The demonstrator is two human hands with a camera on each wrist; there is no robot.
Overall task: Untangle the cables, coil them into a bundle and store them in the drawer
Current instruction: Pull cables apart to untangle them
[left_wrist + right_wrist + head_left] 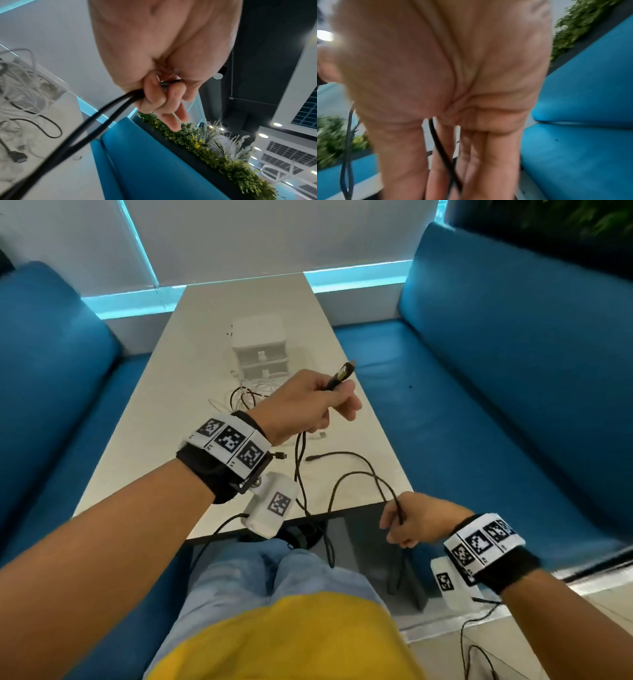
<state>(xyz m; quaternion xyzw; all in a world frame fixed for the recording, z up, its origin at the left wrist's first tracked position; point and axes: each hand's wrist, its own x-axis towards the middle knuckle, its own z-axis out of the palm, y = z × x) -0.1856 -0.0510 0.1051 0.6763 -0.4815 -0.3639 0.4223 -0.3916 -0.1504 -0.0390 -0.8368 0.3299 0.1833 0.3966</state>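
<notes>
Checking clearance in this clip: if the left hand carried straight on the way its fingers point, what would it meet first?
The left hand, gripping the black cable, points toward the blue bench beyond the table edge. Nothing shows in between; depth is uncertain.

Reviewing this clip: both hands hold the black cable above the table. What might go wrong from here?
1. The black cable sags in loops off the table edge between the left hand and right hand; coiling now may snag or knot it.
2. Part of it trails back into the white cable pile, so pulling could drag that tangle along.
3. The drawer unit looks shut, with both hands occupied.
</notes>
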